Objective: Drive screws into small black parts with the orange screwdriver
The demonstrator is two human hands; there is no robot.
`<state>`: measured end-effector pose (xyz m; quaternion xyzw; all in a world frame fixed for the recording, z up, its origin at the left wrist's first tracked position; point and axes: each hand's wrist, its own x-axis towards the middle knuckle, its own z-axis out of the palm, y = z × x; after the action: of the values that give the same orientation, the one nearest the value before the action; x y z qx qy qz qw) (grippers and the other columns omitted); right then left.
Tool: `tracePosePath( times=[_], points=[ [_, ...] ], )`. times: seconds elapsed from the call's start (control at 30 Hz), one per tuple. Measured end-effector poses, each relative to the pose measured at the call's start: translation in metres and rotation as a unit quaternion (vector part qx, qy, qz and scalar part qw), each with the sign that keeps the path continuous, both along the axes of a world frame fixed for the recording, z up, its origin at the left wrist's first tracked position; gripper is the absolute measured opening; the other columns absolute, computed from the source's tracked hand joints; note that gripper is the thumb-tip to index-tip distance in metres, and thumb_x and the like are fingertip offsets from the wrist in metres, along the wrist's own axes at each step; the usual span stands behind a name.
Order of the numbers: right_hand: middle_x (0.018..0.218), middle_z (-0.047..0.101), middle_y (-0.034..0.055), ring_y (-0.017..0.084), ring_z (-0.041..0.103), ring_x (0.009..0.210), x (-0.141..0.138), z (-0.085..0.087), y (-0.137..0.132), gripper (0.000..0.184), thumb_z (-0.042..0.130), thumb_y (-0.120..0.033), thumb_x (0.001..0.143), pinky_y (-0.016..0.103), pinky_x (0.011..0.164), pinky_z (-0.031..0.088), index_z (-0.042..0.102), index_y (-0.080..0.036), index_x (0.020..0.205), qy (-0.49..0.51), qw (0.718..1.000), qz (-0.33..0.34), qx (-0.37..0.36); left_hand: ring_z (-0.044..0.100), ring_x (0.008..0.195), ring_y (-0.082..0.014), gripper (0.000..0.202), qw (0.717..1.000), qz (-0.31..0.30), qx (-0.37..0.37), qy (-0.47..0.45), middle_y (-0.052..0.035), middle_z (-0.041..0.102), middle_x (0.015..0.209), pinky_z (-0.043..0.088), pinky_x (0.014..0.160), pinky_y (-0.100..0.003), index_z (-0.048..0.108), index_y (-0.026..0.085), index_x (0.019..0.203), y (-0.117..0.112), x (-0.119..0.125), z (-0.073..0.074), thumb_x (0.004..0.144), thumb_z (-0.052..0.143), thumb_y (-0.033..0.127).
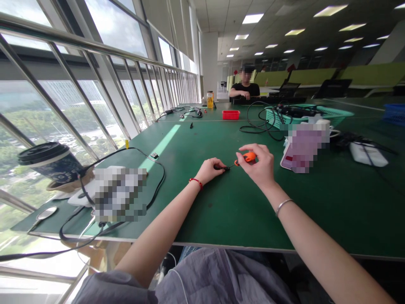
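Observation:
My right hand (260,165) is closed around the orange and black handle of a screwdriver (249,157). Its thin shaft points left and down, and the tip meets a small black part (225,168) low over the green table (202,202). The fingers of my left hand (210,169) pinch that part from the left, hiding much of it. What kind of part it is I cannot make out.
Left stand a paper cup (52,162) and a cable (163,177). A red tray (230,115) and a jar (210,100) lie farther back. To the right are a phone (289,158), a turquoise basket (338,112) and a white adapter (367,154). A person (245,88) sits opposite.

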<state>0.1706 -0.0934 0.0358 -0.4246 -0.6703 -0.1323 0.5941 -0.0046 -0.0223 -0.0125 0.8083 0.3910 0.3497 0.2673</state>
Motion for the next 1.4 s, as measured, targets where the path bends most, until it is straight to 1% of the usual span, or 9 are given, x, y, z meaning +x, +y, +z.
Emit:
tracePosePath(
  times=[0.2,0.4,0.63,0.87,0.93,1.07,1.13,1.27,1.4],
  points=[
    [0.082,0.065,0.0027,0.019,0.058,0.075,-0.0001,0.0006,0.0002,0.029,0.061,-0.026,0.075,0.036,0.076,0.048,0.058,-0.022,0.103,-0.002,0.999,0.03,0.015,0.06,0.068,-0.0104,0.014,1.0,-0.006,0.014,0.005,-0.0018,0.066,0.076,0.05,0.069,-0.021,0.071,0.013,0.077,0.0004,0.0,-0.0012,0.067,0.063,0.008],
    [0.072,0.064,0.0025,0.02,0.055,0.071,-0.0005,0.0007,0.0002,0.013,0.063,-0.034,0.076,0.033,0.066,0.048,0.062,-0.023,0.083,0.0,1.0,-0.001,0.002,0.061,0.07,-0.0113,0.015,1.0,-0.005,0.014,0.007,-0.0025,0.067,0.078,0.051,0.072,-0.022,0.071,0.013,0.077,-0.0009,0.0,0.0006,0.067,0.062,0.008],
    [0.081,0.064,0.0026,0.019,0.057,0.076,0.0002,-0.0007,0.0009,0.029,0.06,-0.024,0.075,0.037,0.077,0.048,0.058,-0.021,0.104,-0.011,0.999,0.033,0.007,0.061,0.07,-0.0111,0.013,1.0,-0.007,0.007,0.003,-0.0026,0.066,0.078,0.051,0.072,-0.022,0.072,0.013,0.078,-0.001,-0.0001,0.0013,0.068,0.063,0.009],
    [0.07,0.063,0.0023,0.021,0.055,0.075,-0.001,-0.0001,0.0005,0.012,0.062,-0.035,0.076,0.033,0.067,0.047,0.061,-0.024,0.081,0.006,1.0,-0.007,-0.014,0.061,0.07,-0.0111,0.015,1.0,-0.007,0.008,0.009,-0.0026,0.067,0.078,0.051,0.071,-0.022,0.072,0.013,0.079,-0.0002,-0.0007,0.0,0.068,0.063,0.009],
    [0.074,0.064,0.0027,0.021,0.055,0.077,-0.001,-0.0002,0.0003,0.013,0.062,-0.034,0.076,0.034,0.069,0.048,0.061,-0.024,0.084,0.008,1.0,-0.008,-0.012,0.061,0.07,-0.011,0.015,1.0,-0.008,0.008,0.009,-0.0022,0.067,0.078,0.051,0.071,-0.022,0.072,0.013,0.079,0.0003,-0.0007,-0.0005,0.068,0.063,0.009],
    [0.08,0.064,0.0024,0.019,0.056,0.075,-0.0008,0.0001,0.0004,0.028,0.06,-0.026,0.075,0.036,0.076,0.048,0.058,-0.022,0.103,-0.011,1.0,0.019,0.009,0.061,0.069,-0.011,0.014,1.0,-0.008,0.008,0.006,-0.0024,0.066,0.077,0.051,0.071,-0.022,0.072,0.013,0.08,0.0015,-0.0006,-0.0014,0.068,0.064,0.01],
    [0.078,0.064,0.002,0.019,0.056,0.073,-0.0009,0.0002,0.0007,0.026,0.06,-0.026,0.076,0.036,0.075,0.048,0.059,-0.022,0.101,-0.016,1.0,0.022,0.01,0.061,0.07,-0.0112,0.014,1.0,-0.009,0.01,0.007,-0.0026,0.066,0.078,0.051,0.071,-0.022,0.072,0.013,0.08,0.0016,-0.0005,-0.0014,0.068,0.064,0.01],
    [0.073,0.065,0.0022,0.02,0.055,0.075,-0.0014,0.0,0.0005,0.011,0.061,-0.033,0.077,0.034,0.069,0.048,0.061,-0.024,0.082,0.001,1.0,-0.002,-0.014,0.061,0.071,-0.0114,0.015,1.0,-0.01,0.012,0.01,-0.0026,0.066,0.078,0.051,0.072,-0.023,0.072,0.013,0.08,0.0009,-0.0005,-0.0004,0.069,0.063,0.01],
    [0.079,0.065,0.0031,0.02,0.056,0.076,-0.0015,0.0003,-0.0003,0.02,0.06,-0.031,0.076,0.035,0.073,0.048,0.061,-0.023,0.094,0.003,1.0,0.005,-0.01,0.06,0.07,-0.011,0.015,1.0,-0.01,0.012,0.014,-0.0023,0.066,0.077,0.05,0.072,-0.023,0.072,0.013,0.081,0.0004,-0.0006,0.0003,0.069,0.063,0.011]
  ],
)
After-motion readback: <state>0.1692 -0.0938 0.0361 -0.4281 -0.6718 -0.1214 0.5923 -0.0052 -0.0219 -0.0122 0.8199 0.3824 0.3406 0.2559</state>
